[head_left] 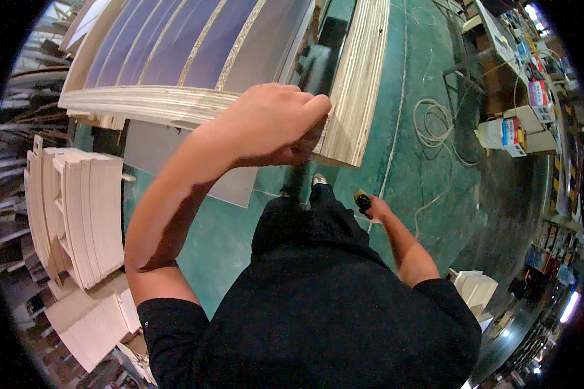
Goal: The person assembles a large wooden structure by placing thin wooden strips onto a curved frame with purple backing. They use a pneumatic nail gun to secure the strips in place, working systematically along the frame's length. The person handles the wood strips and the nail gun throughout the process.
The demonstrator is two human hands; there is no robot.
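Observation:
My left hand (pixel 282 120) reaches across in front of me, its fingers curled down over a light plywood piece with layered edges (pixel 353 97). The hand covers the spot where it grips, at the near end of this piece. Beside it, to the left, lies a large slatted wooden panel (pixel 156 97) with pale strips and purple-grey bays between them. Low at my right side, my right hand (pixel 377 211) is closed round a dark hand tool with a yellowish end (pixel 362 200). The tool's kind is too small to make out, and the fingers are partly hidden.
Pale boards (pixel 84 214) stand stacked at the left. A flat grey sheet (pixel 230 185) shows below the panel. A coiled hose (pixel 433 123) lies on the green floor (pixel 402 181). At the right are a workbench (pixel 493 39) and an open cardboard box (pixel 542 139).

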